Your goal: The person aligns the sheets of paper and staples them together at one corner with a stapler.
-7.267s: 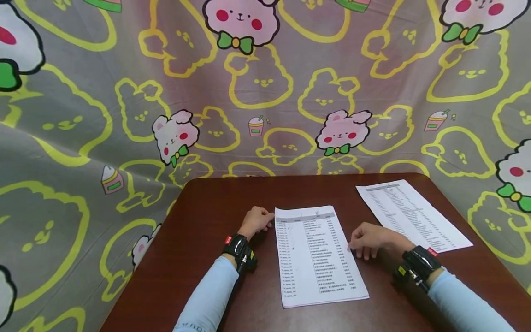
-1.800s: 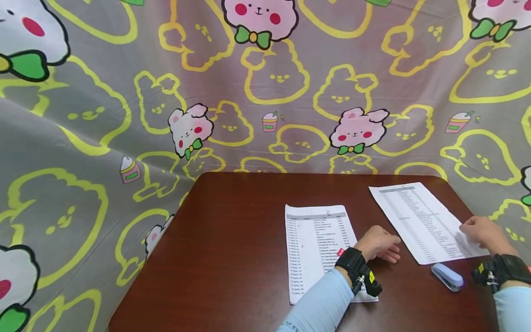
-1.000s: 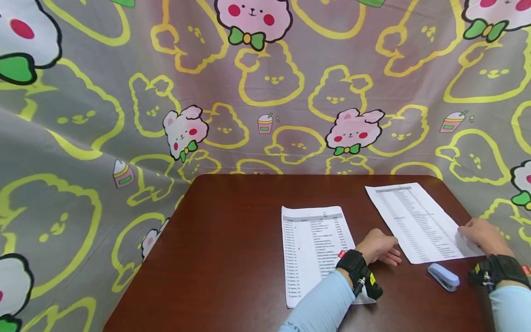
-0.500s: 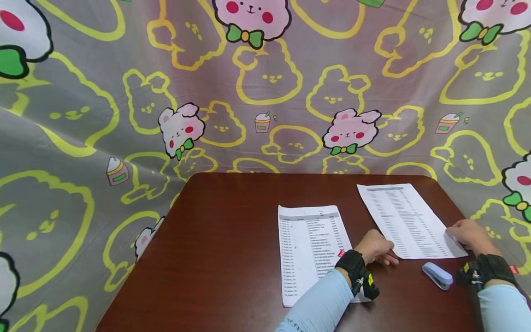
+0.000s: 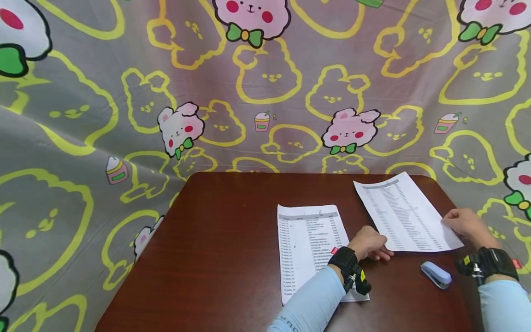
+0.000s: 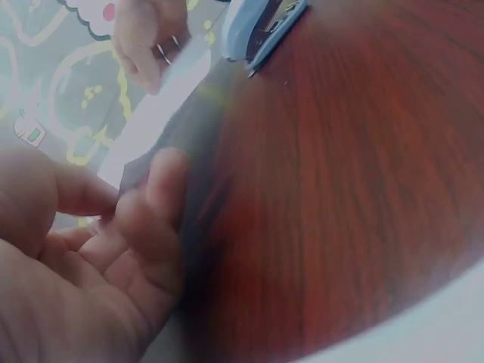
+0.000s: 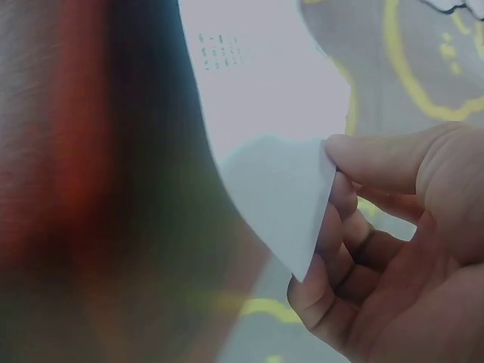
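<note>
A printed sheet of paper [image 5: 406, 216] is raised off the table at the right in the head view. My right hand [image 5: 469, 226] pinches its right edge; in the right wrist view the thumb lies on top of the paper [image 7: 265, 113] and the curled fingers stand behind it. At the lower left corner my left hand [image 5: 369, 244] pinches the same sheet between thumb and fingers, as the left wrist view also shows. A second printed sheet [image 5: 307, 249] lies flat in the middle, partly hidden under the left forearm. The light blue stapler [image 5: 436, 275] rests below the raised sheet.
The brown table [image 5: 215, 240] reaches back to a grey curtain [image 5: 290, 83] with cartoon rabbits. Both wrists carry black camera straps, the left strap [image 5: 348, 265] hanging over the flat sheet's right side.
Both hands first stood beside the middle sheet, then moved right to the other one. The left hand took its lower left corner, and the sheet has risen off the table. The stapler has come into view.
</note>
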`<state>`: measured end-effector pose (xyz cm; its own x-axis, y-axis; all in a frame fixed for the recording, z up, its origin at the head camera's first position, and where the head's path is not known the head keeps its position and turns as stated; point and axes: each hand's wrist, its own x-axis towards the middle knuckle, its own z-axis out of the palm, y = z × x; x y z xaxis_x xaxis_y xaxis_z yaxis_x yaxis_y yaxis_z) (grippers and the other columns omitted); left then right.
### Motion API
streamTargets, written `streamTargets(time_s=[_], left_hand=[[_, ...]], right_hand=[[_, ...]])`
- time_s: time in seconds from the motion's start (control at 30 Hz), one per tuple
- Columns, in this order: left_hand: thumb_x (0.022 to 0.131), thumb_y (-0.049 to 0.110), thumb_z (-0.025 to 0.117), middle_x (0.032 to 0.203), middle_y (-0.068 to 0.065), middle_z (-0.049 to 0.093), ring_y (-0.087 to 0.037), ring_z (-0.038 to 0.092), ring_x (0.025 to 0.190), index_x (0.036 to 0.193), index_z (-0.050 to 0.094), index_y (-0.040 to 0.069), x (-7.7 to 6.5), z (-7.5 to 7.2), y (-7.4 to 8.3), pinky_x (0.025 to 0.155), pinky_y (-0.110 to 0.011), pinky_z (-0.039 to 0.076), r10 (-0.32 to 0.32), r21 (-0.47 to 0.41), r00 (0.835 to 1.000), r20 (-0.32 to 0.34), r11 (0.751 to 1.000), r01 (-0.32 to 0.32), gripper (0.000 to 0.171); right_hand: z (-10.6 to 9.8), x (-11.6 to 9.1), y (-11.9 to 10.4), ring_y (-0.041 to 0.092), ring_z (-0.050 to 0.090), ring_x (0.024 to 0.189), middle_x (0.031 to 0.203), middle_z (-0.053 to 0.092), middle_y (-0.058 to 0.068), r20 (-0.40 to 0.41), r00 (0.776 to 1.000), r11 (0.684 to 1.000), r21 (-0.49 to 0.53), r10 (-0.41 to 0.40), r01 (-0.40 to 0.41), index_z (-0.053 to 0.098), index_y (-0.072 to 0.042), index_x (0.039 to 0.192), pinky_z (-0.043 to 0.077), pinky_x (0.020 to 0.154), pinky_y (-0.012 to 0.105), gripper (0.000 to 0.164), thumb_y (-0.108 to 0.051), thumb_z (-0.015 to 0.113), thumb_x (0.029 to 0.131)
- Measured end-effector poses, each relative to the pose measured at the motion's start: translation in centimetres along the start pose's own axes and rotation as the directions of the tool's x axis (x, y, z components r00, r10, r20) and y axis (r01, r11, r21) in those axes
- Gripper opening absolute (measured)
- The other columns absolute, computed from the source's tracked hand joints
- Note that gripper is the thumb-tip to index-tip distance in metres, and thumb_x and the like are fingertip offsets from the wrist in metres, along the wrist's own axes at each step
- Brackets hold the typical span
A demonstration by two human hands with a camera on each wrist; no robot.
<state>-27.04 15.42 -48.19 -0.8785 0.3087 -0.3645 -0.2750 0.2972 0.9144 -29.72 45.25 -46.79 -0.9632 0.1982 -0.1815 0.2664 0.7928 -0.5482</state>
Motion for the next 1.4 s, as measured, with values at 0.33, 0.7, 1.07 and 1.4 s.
streamTargets(time_s=[0.33, 0.7, 1.07, 1.4], left_hand=[[0.089, 0.017, 0.055, 0.065, -0.006, 0.073, -0.012, 0.056, 0.048, 0.069, 0.07, 0.006, 0.4, -2.1, 0.2, 0.04, -0.025, 0.027, 0.093, 0.088, 0.996, 0.002, 0.992, -0.093, 0.028], [0.089, 0.017, 0.054, 0.063, -0.003, 0.072, -0.011, 0.056, 0.047, 0.071, 0.069, 0.012, 0.0, -3.7, 1.2, 0.04, -0.025, 0.029, 0.141, 0.109, 0.99, -0.023, 0.984, -0.138, 0.024], [0.091, 0.017, 0.055, 0.066, -0.005, 0.071, -0.011, 0.056, 0.049, 0.077, 0.071, 0.013, -1.2, -7.0, 2.3, 0.044, -0.025, 0.032, 0.212, 0.129, 0.977, 0.004, 0.969, -0.211, 0.022], [0.092, 0.018, 0.055, 0.061, 0.001, 0.069, -0.011, 0.058, 0.049, 0.075, 0.07, 0.014, -1.6, -8.6, 2.4, 0.042, -0.024, 0.029, 0.212, 0.156, 0.977, -0.017, 0.966, -0.207, 0.023]], right_hand=[[-1.9, -0.6, -2.7, 0.039, 0.05, 0.085, 0.091, 0.057, 0.026, -0.05, 0.997, 0.996, -0.069, -0.053, 0.05, 0.059, 0.013, 0.107, 0.039, 0.069, 0.044, 0.033, -0.018, 0.054, 0.096], [-1.7, -0.5, -3.6, 0.04, 0.05, 0.086, 0.098, 0.057, 0.029, -0.086, 0.993, 0.995, -0.06, -0.082, 0.077, 0.056, 0.012, 0.114, 0.04, 0.069, 0.043, 0.037, -0.021, 0.055, 0.098], [-1.8, -0.7, -6.0, 0.033, 0.053, 0.083, 0.094, 0.06, 0.024, -0.111, 0.971, 0.975, -0.085, -0.212, 0.203, 0.06, 0.007, 0.112, 0.037, 0.064, 0.034, 0.044, -0.034, 0.055, 0.099], [-1.1, -0.7, -8.0, 0.031, 0.052, 0.08, 0.092, 0.06, 0.023, -0.155, 0.96, 0.971, -0.077, -0.234, 0.224, 0.061, 0.007, 0.109, 0.036, 0.061, 0.032, 0.041, -0.031, 0.056, 0.098]])
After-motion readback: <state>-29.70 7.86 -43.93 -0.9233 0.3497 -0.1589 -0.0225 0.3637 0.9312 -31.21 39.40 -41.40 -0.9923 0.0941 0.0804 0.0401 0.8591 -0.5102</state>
